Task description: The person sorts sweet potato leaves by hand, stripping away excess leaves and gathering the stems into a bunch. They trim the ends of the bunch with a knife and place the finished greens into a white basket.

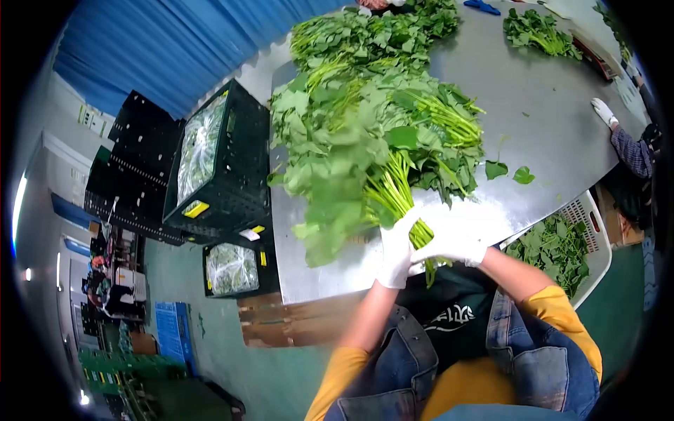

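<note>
White gloves cover both of my hands, which meet at the near edge of the metal table. My left hand (397, 251) is closed around the stems of a bunch of leafy greens (390, 184); its leaves point away to the left and are partly blurred. Across the lower stems lies my right hand (453, 247), its fingers closed around them near the cut ends. Just beyond, a large heap of the same leafy greens (372, 105) covers the table's left side. Two loose leaves (523, 175) lie to the right of the bunch.
Black crates (235, 165) with plastic-wrapped greens stand left of the metal table (554, 119). A white basket (598, 242) of greens sits below its right edge. Another person's gloved hand (604, 112) rests at the far right, and a smaller bunch (540, 35) lies at the back.
</note>
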The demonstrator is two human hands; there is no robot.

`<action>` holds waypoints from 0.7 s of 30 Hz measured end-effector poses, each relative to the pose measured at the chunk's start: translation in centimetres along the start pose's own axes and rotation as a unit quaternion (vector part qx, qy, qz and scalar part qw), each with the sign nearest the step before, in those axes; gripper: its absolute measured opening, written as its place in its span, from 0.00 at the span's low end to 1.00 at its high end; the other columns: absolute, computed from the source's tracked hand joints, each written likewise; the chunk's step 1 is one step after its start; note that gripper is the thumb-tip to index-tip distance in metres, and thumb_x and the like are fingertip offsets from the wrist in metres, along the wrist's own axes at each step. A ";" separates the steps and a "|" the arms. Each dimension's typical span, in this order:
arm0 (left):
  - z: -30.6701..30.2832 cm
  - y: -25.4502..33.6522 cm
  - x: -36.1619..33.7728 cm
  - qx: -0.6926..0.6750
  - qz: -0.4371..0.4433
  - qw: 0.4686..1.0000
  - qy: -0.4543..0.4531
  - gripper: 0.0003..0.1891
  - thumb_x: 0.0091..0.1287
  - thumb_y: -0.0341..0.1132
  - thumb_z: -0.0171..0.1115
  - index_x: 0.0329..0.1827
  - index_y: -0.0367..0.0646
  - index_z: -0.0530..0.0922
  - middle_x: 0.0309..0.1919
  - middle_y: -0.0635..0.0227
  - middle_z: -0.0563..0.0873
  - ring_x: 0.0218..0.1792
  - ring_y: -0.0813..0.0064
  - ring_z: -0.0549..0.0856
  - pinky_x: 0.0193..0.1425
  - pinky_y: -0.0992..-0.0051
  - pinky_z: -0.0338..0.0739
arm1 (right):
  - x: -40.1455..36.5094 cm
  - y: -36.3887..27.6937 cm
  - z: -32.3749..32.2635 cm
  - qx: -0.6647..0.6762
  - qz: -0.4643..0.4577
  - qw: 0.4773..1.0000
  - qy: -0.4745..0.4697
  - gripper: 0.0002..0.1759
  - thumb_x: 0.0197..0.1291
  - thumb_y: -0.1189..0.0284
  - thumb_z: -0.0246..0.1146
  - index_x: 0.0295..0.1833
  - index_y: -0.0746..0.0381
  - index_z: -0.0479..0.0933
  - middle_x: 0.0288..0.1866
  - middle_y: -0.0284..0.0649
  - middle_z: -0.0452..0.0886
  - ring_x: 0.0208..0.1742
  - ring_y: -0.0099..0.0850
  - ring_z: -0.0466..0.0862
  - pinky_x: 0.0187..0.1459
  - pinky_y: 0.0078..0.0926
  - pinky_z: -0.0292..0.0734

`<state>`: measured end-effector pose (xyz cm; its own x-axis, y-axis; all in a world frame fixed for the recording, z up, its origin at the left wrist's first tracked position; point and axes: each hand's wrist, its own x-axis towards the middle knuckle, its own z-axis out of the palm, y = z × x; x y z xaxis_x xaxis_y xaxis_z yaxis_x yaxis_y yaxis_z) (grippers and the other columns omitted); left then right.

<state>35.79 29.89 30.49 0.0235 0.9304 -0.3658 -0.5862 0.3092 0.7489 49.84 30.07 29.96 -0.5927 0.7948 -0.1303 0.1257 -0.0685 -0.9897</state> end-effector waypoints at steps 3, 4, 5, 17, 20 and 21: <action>0.6 1.8 -1.0 0.102 0.028 0.993 0.059 0.16 0.61 0.24 0.67 0.52 0.38 0.76 0.38 0.71 0.81 0.34 0.81 0.80 0.38 0.78 0.78 | 1.4 0.7 0.5 0.081 0.064 0.994 -0.032 0.17 0.51 0.79 0.66 0.50 0.68 0.78 0.35 0.39 0.84 0.32 0.25 0.83 0.38 0.24 0.80; -0.5 1.6 -0.7 0.101 0.029 0.993 0.062 0.16 0.61 0.24 0.67 0.52 0.38 0.76 0.38 0.71 0.81 0.34 0.81 0.80 0.38 0.78 0.78 | 1.7 0.9 0.7 0.109 0.075 0.991 -0.035 0.16 0.52 0.81 0.64 0.49 0.68 0.78 0.35 0.40 0.83 0.31 0.25 0.83 0.37 0.24 0.80; -2.0 1.0 0.1 0.225 0.167 0.960 0.011 0.16 0.62 0.25 0.66 0.53 0.38 0.75 0.38 0.71 0.81 0.35 0.81 0.80 0.38 0.79 0.77 | 1.9 0.7 0.7 0.108 0.075 0.991 -0.036 0.16 0.52 0.81 0.64 0.49 0.68 0.78 0.35 0.40 0.83 0.31 0.25 0.83 0.37 0.24 0.80; -4.5 11.1 -7.6 0.759 0.545 0.352 -0.061 0.25 0.57 0.34 0.62 0.61 0.46 0.76 0.60 0.56 0.78 0.61 0.57 0.78 0.60 0.61 0.72 | 4.5 -2.9 3.7 0.159 0.062 0.975 -0.143 0.13 0.55 0.79 0.60 0.47 0.69 0.75 0.29 0.37 0.80 0.28 0.23 0.79 0.32 0.20 0.77; -5.4 13.1 -7.4 0.839 0.501 0.206 -0.055 0.29 0.57 0.35 0.60 0.65 0.47 0.72 0.65 0.56 0.73 0.65 0.60 0.74 0.65 0.61 0.68 | 4.2 -6.3 6.3 0.117 0.052 0.970 -0.205 0.07 0.53 0.80 0.61 0.38 0.69 0.77 0.28 0.39 0.80 0.28 0.24 0.80 0.33 0.20 0.77; -4.9 13.5 -8.2 0.841 0.478 0.243 -0.076 0.28 0.56 0.35 0.59 0.63 0.45 0.73 0.63 0.56 0.75 0.64 0.62 0.76 0.66 0.60 0.68 | 4.4 -6.1 6.8 0.135 0.052 0.962 -0.232 0.07 0.52 0.80 0.61 0.38 0.69 0.77 0.28 0.39 0.81 0.28 0.25 0.81 0.34 0.20 0.77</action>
<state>23.68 25.44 40.90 0.6317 0.6927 0.3480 0.7740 -0.5381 -0.3338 41.03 29.84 35.01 -0.8873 0.4245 -0.1803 0.0301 -0.3369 -0.9411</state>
